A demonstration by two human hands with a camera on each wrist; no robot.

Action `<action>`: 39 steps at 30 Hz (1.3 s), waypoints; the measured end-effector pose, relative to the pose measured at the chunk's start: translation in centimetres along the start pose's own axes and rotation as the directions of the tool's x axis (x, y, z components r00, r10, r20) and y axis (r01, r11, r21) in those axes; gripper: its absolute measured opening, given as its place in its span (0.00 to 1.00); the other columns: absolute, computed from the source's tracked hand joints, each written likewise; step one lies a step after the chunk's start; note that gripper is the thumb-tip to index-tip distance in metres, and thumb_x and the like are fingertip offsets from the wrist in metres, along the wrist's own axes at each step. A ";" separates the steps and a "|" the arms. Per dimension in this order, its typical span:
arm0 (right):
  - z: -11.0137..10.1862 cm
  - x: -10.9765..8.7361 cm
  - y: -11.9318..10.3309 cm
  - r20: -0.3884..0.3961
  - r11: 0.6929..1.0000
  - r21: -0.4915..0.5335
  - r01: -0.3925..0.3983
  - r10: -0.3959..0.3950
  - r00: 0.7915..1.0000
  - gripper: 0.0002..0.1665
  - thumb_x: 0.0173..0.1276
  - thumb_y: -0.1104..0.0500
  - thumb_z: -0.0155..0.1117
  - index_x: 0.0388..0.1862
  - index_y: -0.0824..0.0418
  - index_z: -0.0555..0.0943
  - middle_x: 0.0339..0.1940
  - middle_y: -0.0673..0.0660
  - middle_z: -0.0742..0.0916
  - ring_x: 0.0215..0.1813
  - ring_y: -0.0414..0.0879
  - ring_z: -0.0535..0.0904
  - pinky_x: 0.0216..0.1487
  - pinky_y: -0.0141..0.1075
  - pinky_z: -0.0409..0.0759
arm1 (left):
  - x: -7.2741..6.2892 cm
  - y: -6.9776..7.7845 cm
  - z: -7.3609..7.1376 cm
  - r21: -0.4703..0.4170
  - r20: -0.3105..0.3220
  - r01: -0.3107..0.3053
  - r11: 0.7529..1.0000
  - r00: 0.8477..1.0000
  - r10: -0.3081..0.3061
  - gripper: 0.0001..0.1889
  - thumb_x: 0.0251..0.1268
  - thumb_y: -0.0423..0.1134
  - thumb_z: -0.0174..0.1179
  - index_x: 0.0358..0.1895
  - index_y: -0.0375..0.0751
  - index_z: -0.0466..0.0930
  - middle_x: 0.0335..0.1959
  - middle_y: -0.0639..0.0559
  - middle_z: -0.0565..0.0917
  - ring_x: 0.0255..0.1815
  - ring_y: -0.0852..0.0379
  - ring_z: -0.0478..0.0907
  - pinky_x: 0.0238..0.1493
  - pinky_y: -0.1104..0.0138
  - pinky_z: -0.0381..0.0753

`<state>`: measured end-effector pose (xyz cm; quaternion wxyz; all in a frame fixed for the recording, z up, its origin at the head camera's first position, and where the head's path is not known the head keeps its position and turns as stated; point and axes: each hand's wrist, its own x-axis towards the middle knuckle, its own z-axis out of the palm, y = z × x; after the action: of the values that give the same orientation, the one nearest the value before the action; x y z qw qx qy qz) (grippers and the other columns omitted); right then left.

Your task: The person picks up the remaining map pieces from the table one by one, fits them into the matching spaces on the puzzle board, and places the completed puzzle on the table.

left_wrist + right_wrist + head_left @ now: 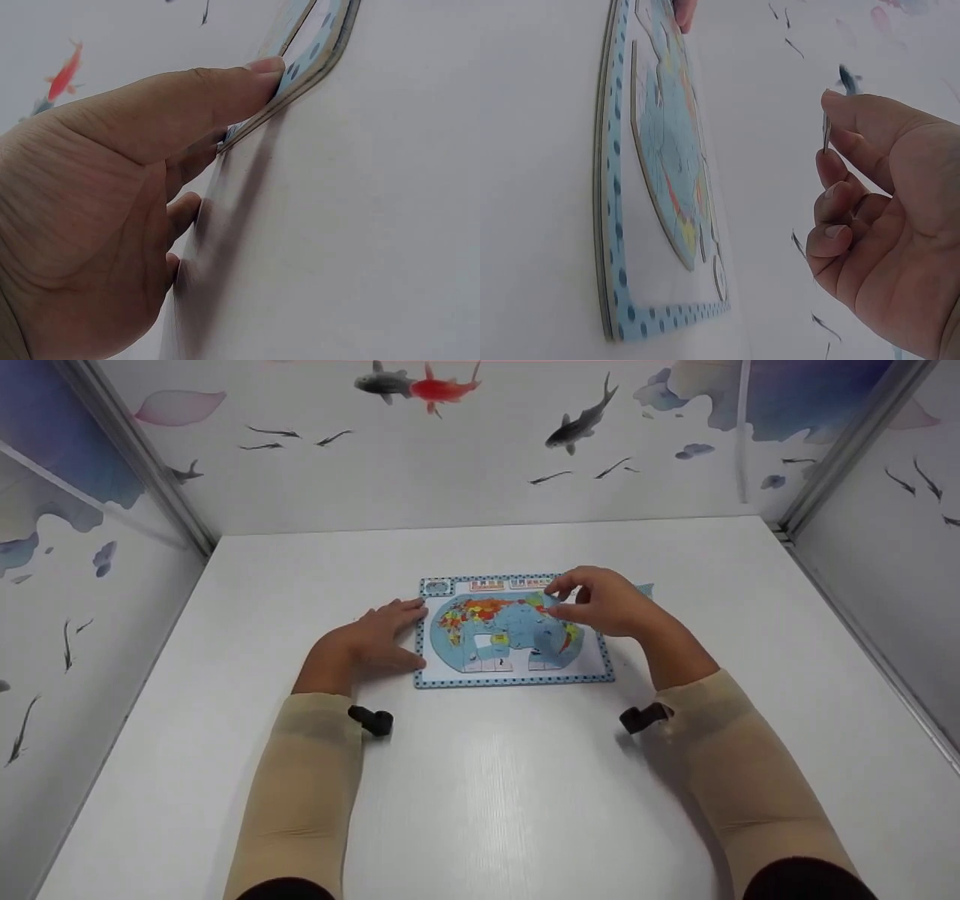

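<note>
A world map jigsaw puzzle [517, 683] with a dotted blue border lies flat on the table. White gaps show in the lower part of its map, where the backing is bare. My left hand [379, 637] rests at the board's left edge, fingers spread and fairly straight; its thumb [247, 86] touches the border. Over the upper right of the map, my right hand [604, 601] pinches a thin puzzle piece [826, 133] between thumb and fingertip. That piece is seen edge-on in the right wrist view, so its printed face is hidden.
A light blue puzzle piece [646, 589] pokes out beyond the right hand, past the board's right side. The white table [480, 780] is bounded by printed panels with fish, including a back panel [480, 487]. Small black devices sit at both wrists.
</note>
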<state>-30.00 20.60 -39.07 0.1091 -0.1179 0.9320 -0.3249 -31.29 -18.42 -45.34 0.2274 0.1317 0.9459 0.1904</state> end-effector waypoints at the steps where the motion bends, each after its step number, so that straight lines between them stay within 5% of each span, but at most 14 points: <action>1: 0.3 0.2 -0.4 0.003 1.000 0.006 0.011 -0.011 1.000 0.22 0.73 0.47 0.74 0.64 0.44 0.85 0.56 0.51 0.84 0.51 0.52 0.77 0.45 0.37 0.84 | 0.0 0.0 0.0 0.001 0.000 -0.004 1.000 1.000 0.004 0.53 0.64 0.60 0.73 0.87 0.75 0.49 0.92 0.66 0.43 0.94 0.44 0.32 0.89 0.34 0.39; 24: 4.6 2.8 -6.4 0.072 0.979 0.092 0.182 -0.189 0.979 0.23 0.74 0.47 0.73 0.65 0.48 0.85 0.53 0.49 0.85 0.51 0.51 0.79 0.50 0.39 0.86 | -0.1 0.0 0.0 -0.008 0.001 -0.010 1.000 1.000 0.010 0.53 0.64 0.60 0.73 0.87 0.76 0.49 0.91 0.67 0.43 0.93 0.44 0.31 0.88 0.33 0.37; 32: 5.3 3.5 -6.1 0.095 0.988 0.071 0.136 -0.142 0.985 0.18 0.75 0.47 0.73 0.61 0.44 0.85 0.54 0.48 0.85 0.54 0.51 0.79 0.54 0.40 0.87 | 0.2 -0.1 -0.1 0.010 0.005 -0.025 1.000 1.000 0.025 0.53 0.64 0.61 0.72 0.87 0.73 0.49 0.92 0.65 0.44 0.94 0.44 0.32 0.89 0.35 0.37; 39: 5.9 4.0 -5.2 0.104 0.993 0.047 0.111 -0.116 0.988 0.20 0.74 0.47 0.73 0.62 0.50 0.86 0.54 0.49 0.85 0.55 0.52 0.78 0.58 0.44 0.84 | 0.3 0.0 0.1 0.013 -0.001 -0.005 1.000 1.000 0.005 0.54 0.63 0.61 0.74 0.87 0.73 0.49 0.92 0.66 0.43 0.94 0.46 0.32 0.90 0.36 0.37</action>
<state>-31.32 12.05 -40.81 0.1424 -0.1857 0.9098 -0.3427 -31.52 -18.25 -45.55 0.2255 0.1352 0.9470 0.1848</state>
